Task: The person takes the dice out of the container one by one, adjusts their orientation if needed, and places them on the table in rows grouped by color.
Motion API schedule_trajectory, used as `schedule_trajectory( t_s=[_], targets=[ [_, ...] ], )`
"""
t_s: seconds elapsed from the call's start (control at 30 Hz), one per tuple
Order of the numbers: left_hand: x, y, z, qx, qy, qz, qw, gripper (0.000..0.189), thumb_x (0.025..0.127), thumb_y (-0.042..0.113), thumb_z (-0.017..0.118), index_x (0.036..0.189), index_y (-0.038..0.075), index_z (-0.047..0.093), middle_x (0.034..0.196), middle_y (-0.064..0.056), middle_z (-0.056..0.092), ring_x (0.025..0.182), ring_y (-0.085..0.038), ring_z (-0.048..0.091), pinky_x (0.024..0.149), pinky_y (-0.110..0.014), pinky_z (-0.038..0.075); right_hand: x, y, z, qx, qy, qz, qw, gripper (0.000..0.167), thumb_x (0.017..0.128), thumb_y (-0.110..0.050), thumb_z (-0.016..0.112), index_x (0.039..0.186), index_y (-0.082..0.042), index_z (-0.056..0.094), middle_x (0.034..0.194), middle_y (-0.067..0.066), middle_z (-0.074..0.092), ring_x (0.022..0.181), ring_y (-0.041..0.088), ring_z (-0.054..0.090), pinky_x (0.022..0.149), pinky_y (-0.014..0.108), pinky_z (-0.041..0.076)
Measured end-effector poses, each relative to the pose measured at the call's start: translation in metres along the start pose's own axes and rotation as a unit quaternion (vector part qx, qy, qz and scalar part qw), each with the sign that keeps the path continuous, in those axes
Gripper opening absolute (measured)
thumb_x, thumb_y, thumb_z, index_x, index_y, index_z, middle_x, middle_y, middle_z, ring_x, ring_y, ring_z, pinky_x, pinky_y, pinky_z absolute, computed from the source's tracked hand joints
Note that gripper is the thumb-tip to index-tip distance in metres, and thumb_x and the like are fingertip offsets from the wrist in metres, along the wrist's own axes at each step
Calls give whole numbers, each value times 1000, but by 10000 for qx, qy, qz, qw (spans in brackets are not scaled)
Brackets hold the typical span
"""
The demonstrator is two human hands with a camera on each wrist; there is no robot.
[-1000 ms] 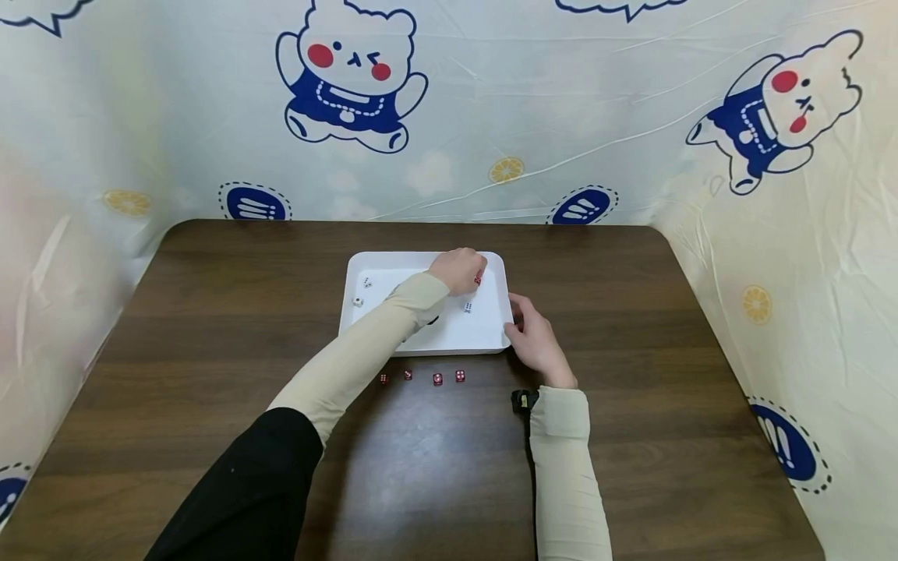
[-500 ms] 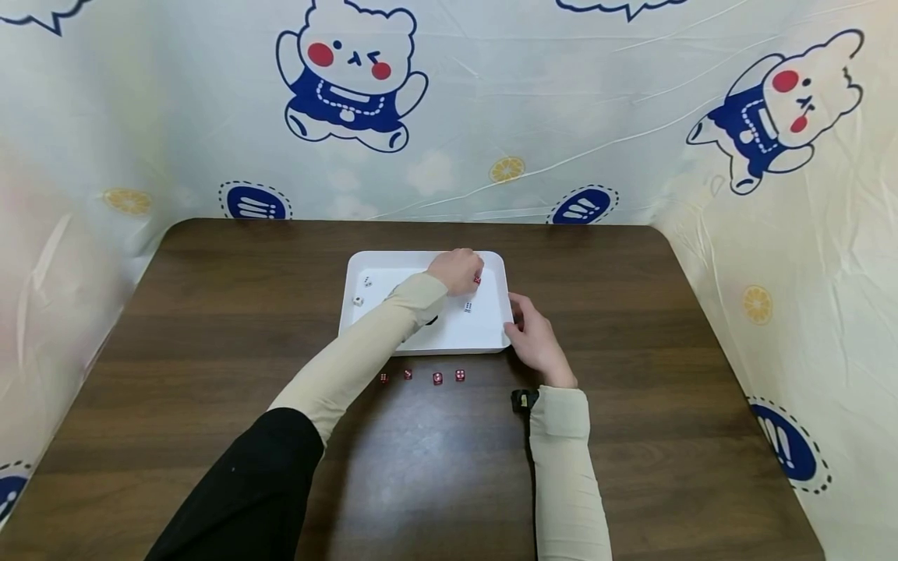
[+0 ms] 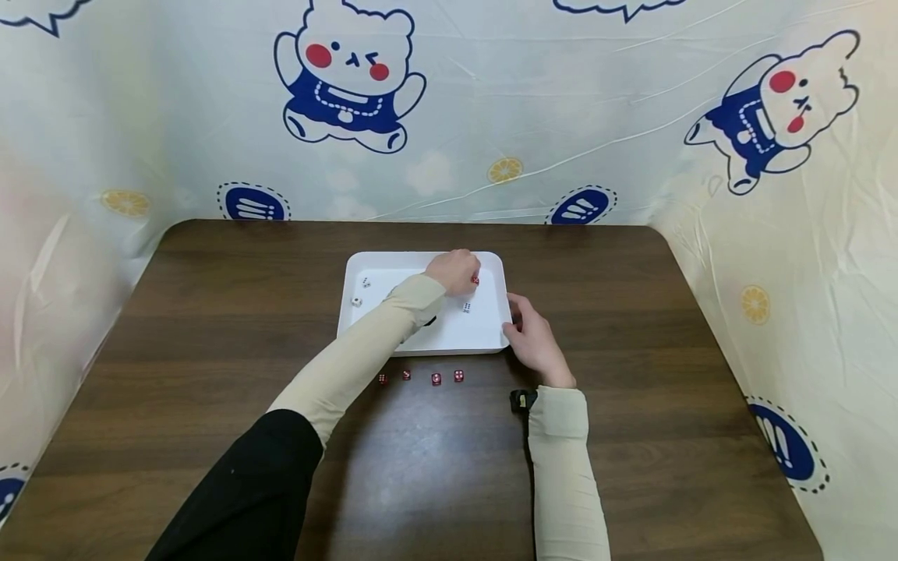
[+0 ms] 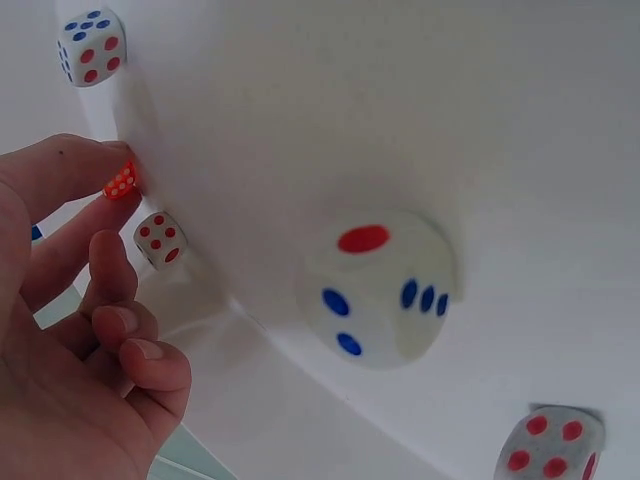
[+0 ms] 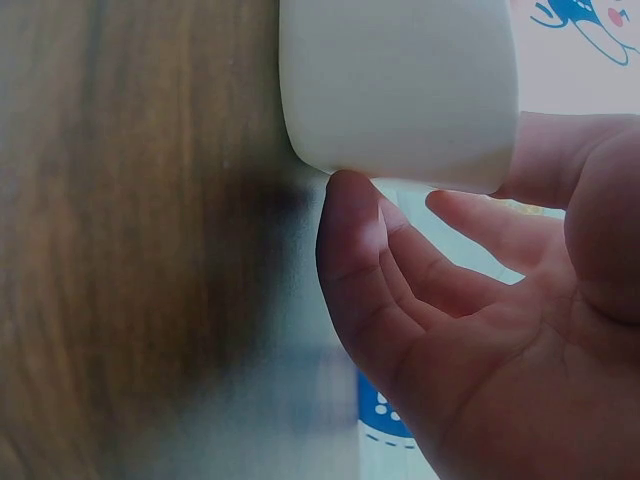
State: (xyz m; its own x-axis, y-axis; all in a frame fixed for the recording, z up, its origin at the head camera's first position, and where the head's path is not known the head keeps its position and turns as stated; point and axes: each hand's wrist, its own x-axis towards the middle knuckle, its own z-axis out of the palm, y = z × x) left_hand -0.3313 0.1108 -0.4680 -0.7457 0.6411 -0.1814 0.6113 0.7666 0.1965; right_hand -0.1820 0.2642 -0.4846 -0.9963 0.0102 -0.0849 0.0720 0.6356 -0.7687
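My left hand [image 3: 452, 271] reaches into the white tray [image 3: 484, 336], pinching a red die [image 4: 121, 182] between thumb and finger; its other fingers curl loosely. Close by that die in the left wrist view lies a white die [image 4: 160, 240], with another white die [image 4: 92, 48] above it. Larger in the same view are a white die [image 4: 380, 290] near the middle and one more white die [image 4: 550, 447] at the lower right. At the tray's right end, my right hand [image 3: 536, 343] holds the side wall [image 5: 400, 90] between thumb and fingers.
Several red dice [image 3: 436, 379] sit in a loose row on the brown table [image 3: 631, 436], just in front of the tray. A dark cable [image 3: 529, 467] runs along the right sleeve. Printed curtains [image 3: 449, 101] stand behind the table and at both sides.
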Motion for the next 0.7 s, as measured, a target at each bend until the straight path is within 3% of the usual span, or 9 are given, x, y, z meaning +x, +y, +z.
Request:
schedule_trajectory(
  t_s=[0.7],
  targets=[
    [-6,1,1,-105,39,-19,9999,11,90,19,63,90,9,67,93,-5,63,85,-19,56,76,-34,50,0,-1,0,-37,-27,27,10000,51,96,-11,49,145,-8,37,120,19,60,93,29,60,82,41,50]
  ],
)
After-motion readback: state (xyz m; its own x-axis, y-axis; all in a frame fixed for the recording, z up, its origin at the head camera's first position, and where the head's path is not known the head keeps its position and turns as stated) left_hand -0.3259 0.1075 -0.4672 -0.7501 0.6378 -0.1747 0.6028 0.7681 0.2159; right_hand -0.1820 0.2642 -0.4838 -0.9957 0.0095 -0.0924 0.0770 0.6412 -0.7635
